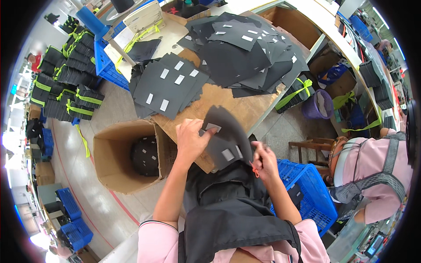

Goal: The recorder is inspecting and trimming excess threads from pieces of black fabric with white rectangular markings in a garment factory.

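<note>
- Far left, bundles of dark pieces [72, 94] tied with yellow-green straps are stacked on the floor, beside a blue crate [106, 65].
- An open cardboard box [115, 171] stands on the floor just left of the bench, with a few dark pieces lying at its bottom.
- On the wooden bench [228, 105] lies a fanned stack of dark fabric pieces [166, 85], each carrying small white stickers; a larger, looser heap [245, 48] spreads further back and to the right.
- The left hand [190, 140] is raised above the near edge of the bench, its fingers closed on the left edge of a dark fabric piece [228, 136], thumb on top near a white sticker.
- That piece is held up between both hands, above the person's lap and just in front of the bench; white stickers show on its face.
- The right hand [264, 161] grips the lower right corner of the same piece, fingers curled, with something small and orange at the fingertips.
- A blue crate [309, 188] sits on the floor right of the person's lap.
- Far right, another person in a pink top [377, 166] sits near a wooden stool [311, 147] and a purple bucket [318, 105].
</note>
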{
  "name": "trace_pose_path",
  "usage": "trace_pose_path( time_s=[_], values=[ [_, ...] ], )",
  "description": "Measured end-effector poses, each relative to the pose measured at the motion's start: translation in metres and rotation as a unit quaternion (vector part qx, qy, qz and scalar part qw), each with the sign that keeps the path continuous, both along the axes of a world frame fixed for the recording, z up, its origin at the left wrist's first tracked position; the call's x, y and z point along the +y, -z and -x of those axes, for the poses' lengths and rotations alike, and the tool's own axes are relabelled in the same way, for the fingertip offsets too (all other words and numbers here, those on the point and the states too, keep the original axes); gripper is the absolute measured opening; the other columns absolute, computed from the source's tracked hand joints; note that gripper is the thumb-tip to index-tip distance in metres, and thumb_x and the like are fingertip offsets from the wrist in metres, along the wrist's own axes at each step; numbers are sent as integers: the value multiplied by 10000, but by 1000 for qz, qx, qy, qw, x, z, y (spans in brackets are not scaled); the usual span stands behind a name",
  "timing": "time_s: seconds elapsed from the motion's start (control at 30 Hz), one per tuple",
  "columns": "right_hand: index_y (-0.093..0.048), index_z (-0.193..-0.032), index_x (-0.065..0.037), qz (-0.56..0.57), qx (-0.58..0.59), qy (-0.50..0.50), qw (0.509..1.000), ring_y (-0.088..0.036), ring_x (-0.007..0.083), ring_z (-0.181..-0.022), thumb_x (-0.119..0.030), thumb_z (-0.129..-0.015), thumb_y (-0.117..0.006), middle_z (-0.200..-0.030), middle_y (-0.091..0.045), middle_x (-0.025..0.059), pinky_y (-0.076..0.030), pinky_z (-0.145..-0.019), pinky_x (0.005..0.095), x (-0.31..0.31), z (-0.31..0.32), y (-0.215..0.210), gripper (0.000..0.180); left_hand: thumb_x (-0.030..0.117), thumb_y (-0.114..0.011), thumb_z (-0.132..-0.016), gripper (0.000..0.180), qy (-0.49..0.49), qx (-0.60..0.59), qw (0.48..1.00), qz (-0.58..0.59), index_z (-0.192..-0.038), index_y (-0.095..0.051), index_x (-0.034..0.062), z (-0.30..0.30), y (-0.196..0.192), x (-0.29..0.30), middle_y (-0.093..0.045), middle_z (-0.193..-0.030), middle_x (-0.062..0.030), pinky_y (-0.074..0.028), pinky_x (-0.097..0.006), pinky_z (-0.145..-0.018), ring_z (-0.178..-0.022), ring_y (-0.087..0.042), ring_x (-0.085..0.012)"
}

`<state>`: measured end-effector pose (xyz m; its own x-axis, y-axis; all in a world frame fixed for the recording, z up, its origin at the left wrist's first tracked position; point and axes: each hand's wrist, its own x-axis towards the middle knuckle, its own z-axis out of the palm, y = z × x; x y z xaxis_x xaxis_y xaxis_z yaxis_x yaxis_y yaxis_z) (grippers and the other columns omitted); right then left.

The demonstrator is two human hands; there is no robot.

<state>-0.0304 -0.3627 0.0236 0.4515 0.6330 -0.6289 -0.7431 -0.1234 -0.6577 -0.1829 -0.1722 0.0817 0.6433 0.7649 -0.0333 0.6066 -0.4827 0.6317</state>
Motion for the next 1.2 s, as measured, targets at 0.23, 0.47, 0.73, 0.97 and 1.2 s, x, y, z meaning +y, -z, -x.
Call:
trace_pose_path(
  time_s=[0.23, 0.47, 0.73, 0.97, 1.2],
  values=[
    [-599, -1049, -14, -126, -519, -44, 844, -492, 67, -589, 11, -880, -518, -759, -580, 15, -387, -529, 204, 13, 13, -95, 189, 314, -716, -719, 289, 104, 5, 994, 27, -835, -675, 52, -10, -34, -3, -634, -786, -57, -379, -367, -778, -856, -563, -225],
    [-582, -1034, -33, -84, -589, -331, 732, -564, 214, -596, -35, -779, -636, -689, -581, 128, -432, -585, 287, 61, -17, -100, 261, 182, -759, -717, 315, 238, 6, 931, 276, -928, -634, -15, -6, -56, 6, -601, -697, -65, -427, -251, -616, -673, -533, -70],
    [-557, -1002, -19, -65, -606, -141, 780, -582, 234, -684, -66, -754, -677, -877, -589, 122, -470, -621, 312, 25, 12, -86, 279, 156, -672, -778, 222, 155, -89, 833, 524, -944, -622, 17, 1, -39, 1, -613, -806, -3, -442, -222, -650, -731, -542, -66],
    [-590, -983, -98, -71, -737, -227, 632, -568, 262, -679, -84, -675, -712, -839, -527, 69, -466, -567, 336, 17, -5, -95, 332, 172, -673, -770, 251, 144, -56, 852, 501, -950, -624, 5, -4, -41, -2, -611, -794, -7, -430, -223, -651, -727, -537, -69],
    [-608, -950, -104, -113, -765, -278, 570, -552, 216, -617, -110, -648, -716, -772, -500, 40, -447, -543, 322, 28, -18, -99, 321, 171, -679, -749, 250, 168, -52, 860, 479, -928, -630, 4, -8, -40, -5, -600, -777, -4, -421, -232, -659, -726, -520, -71]
  ],
)
